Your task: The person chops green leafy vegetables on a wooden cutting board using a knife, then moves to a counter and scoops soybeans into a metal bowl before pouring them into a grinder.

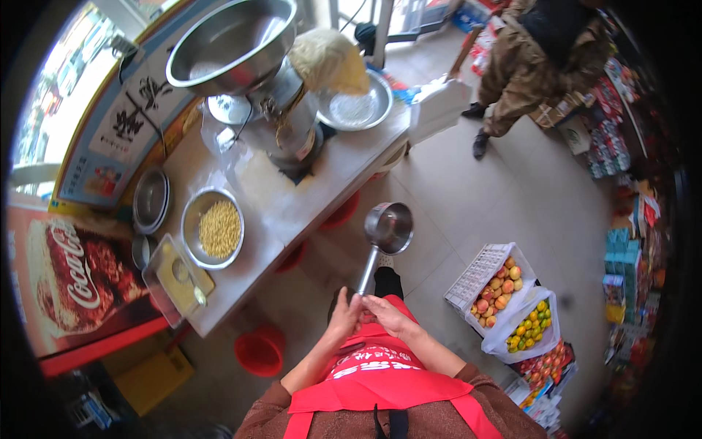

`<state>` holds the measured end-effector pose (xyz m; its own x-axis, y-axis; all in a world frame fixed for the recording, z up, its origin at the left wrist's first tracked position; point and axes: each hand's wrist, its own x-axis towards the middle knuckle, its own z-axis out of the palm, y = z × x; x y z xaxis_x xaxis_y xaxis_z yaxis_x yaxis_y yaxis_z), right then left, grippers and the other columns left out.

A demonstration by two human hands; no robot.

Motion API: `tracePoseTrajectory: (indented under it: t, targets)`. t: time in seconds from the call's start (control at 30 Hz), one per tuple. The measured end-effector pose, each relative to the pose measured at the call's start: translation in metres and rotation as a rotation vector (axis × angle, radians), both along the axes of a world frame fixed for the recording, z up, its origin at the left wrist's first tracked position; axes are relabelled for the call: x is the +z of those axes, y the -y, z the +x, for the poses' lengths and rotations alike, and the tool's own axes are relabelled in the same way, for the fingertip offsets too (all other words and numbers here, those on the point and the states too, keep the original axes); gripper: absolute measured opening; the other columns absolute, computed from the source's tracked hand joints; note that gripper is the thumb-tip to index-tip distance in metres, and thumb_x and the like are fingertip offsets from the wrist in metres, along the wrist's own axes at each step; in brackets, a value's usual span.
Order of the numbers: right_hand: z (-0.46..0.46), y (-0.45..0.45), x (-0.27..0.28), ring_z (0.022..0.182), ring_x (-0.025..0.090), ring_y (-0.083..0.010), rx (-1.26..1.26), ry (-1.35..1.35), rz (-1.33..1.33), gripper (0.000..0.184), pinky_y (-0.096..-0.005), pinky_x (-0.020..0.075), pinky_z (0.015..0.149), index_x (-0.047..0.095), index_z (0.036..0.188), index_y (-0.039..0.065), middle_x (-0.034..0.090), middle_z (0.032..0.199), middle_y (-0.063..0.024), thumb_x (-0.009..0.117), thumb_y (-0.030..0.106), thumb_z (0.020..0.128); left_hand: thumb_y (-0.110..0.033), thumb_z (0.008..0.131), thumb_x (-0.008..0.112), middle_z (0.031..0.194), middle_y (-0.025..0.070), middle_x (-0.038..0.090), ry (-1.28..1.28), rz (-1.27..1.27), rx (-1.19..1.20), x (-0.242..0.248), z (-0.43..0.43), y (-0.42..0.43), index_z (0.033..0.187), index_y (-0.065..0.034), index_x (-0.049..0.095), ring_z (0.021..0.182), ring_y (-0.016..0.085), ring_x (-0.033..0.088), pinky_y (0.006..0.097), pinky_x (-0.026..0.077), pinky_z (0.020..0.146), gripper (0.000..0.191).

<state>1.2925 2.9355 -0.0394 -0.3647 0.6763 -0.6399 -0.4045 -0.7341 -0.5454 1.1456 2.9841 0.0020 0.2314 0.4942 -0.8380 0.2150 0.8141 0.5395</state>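
A metal ladle point(390, 228) with a deep round cup is held out before my red apron, its cup above the floor. My left hand point(346, 315) grips the end of its handle. My right hand point(386, 314) meets the left one at the handle end, its fingers touching there; whether it also grips is unclear. On the metal-topped table to the left, a steel bowl point(220, 228) holds yellow beans or kernels. Farther up stands a grinding machine point(290, 118) with a wide steel hopper bowl point(233, 49) on top.
A steel basin point(378, 104) with whitish contents and a clear plastic container point(164, 280) stand on the table. A red bucket point(260, 350) is beneath its near edge. Fruit crates point(471, 280) lie on the floor at right; a person point(510, 71) stands beyond, near stacked goods.
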Motion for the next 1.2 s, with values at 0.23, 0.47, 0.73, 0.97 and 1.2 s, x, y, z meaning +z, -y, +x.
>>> tracePoseTrajectory:
  t: [0.23,0.47,0.73,0.97,1.2]
  targets:
    - [0.035,0.004,-0.042,0.057,0.057,-0.0147,0.031,-0.066,-0.313,0.034,-0.0289,0.0507,0.051,0.053,0.117,0.006,0.062,0.08,-0.0047,0.054,0.034,0.097,-0.044,0.098,0.05,0.064,0.0033,0.051,0.026,-0.104,0.159,-0.054,0.057,0.036,0.152,-0.0059,0.006,0.044,0.009,0.046,0.0233,0.036,0.037,0.079]
    - [0.061,-0.012,-0.065,0.047,0.052,-0.0099,0.349,-0.057,-0.358,0.034,-0.0204,0.0424,0.039,0.056,0.108,0.005,0.059,0.072,-0.0023,0.051,0.038,0.099,-0.059,0.09,0.054,0.077,0.0062,0.057,0.164,-0.166,0.575,-0.075,0.075,0.056,0.152,-0.0046,0.008,0.051,0.01,0.053,0.0213,0.042,0.041,0.094]
    - [0.018,-0.029,-0.07,0.096,0.066,-0.0258,0.447,0.114,-0.521,0.02,-0.0411,0.0588,0.077,0.051,0.116,0.01,0.061,0.117,-0.0165,0.052,0.015,0.097,-0.05,0.094,0.055,0.091,0.0177,0.069,0.331,-0.299,0.934,-0.201,-0.058,0.128,0.14,-0.0116,0.038,0.066,0.023,0.069,0.0295,0.056,0.054,0.063]
    - [-0.065,-0.025,-0.073,0.048,0.057,-0.0184,0.709,0.101,-0.557,0.03,-0.0303,0.0469,0.042,0.043,0.128,0.011,0.058,0.067,-0.0083,0.046,0.025,0.101,-0.041,0.094,0.056,0.096,0.0106,0.068,-0.088,-0.481,1.579,-0.35,-0.23,0.267,0.137,-0.0154,0.042,0.073,0.021,0.067,0.0376,0.055,0.066,0.052]
    - [-0.118,-0.018,-0.097,0.039,0.043,-0.0124,0.845,0.342,-0.611,0.031,-0.0264,0.0391,0.038,0.043,0.13,0.008,0.045,0.056,-0.0034,0.046,0.015,0.099,-0.036,0.092,0.061,0.127,0.0121,0.06,-0.389,-0.532,1.669,-0.45,-0.351,0.336,0.134,-0.0091,0.05,0.119,0.025,0.053,0.0475,0.041,0.098,0.051]
